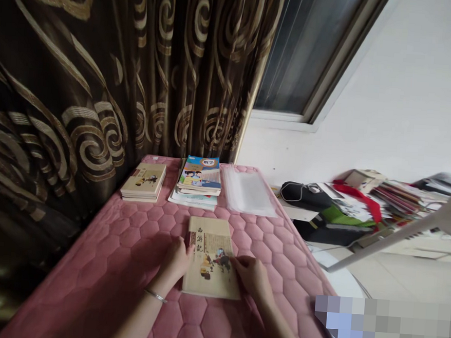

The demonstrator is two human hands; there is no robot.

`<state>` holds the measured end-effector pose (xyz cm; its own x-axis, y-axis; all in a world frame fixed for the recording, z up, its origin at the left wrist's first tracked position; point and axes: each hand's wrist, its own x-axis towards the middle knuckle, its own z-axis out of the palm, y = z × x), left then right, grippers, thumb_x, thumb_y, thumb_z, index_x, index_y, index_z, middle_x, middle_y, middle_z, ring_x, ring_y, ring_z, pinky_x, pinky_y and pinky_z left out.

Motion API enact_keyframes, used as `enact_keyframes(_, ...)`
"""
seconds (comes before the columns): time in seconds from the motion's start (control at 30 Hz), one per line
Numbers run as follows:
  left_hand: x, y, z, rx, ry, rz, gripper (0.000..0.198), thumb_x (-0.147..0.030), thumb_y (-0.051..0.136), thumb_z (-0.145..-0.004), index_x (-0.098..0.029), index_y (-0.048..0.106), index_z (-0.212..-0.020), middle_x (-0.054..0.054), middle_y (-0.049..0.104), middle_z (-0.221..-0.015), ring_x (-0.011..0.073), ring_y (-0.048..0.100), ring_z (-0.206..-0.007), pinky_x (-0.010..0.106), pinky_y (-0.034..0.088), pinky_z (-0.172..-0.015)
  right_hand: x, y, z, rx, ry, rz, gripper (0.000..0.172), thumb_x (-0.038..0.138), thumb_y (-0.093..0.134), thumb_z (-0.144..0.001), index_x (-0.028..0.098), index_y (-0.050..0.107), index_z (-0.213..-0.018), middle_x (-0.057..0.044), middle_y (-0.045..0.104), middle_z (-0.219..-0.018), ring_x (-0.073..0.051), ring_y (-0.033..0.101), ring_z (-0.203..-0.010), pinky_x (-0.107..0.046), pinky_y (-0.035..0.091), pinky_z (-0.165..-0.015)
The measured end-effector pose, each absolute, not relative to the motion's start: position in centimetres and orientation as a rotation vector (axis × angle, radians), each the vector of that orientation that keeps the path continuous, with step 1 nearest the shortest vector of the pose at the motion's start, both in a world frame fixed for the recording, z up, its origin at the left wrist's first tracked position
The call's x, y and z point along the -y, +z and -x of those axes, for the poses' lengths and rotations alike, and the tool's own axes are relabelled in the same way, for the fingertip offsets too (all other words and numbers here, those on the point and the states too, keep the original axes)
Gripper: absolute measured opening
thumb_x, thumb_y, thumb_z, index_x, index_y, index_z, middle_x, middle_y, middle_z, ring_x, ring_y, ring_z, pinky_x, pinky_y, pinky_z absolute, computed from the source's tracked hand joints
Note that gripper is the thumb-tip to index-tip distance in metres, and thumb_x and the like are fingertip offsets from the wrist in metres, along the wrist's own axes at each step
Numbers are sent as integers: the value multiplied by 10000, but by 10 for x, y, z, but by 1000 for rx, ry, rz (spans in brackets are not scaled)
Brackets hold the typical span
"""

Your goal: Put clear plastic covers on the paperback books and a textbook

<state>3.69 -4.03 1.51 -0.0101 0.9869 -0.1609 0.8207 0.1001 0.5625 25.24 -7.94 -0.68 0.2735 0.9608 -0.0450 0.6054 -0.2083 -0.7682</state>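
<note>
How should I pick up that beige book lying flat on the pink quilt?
Probably pinch the beige book at its long side edges, from left and right: it lies flat and thin on the pink quilt, with left hand and right hand flanking it.

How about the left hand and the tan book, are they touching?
Touching. In the head view the left hand lays its fingertips on the left edge of the tan book, no gap.

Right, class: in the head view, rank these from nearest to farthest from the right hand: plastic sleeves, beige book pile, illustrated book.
1. Illustrated book, touching the right hand.
2. Plastic sleeves, straight ahead.
3. Beige book pile, far left corner.
</note>
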Motion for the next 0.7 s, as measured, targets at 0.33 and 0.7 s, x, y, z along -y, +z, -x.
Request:
enact_keyframes(0.33,37,19,-56,-1951,456,-1655,335,-400,487,-909,-84,578,-979,205,697,-995,259,670,-915,283,417,-702,80,-8,-250,1391,644,1905,347,411,500,-757,166,675,-584,-65,686,-604,-205,624,-615,-251,349,-496)
enact_keyframes(0.7,54,-14,-52,-1843,892,-1620,365,-435,472,-882,-170,526,-1126,107,702,-975,225,669,-892,298,483,-743,79,-15,-239,1291,645,1738,326,502,419,-843,221,553,-745,-90,688,-787,-223,650,-752,-304,483,-658)
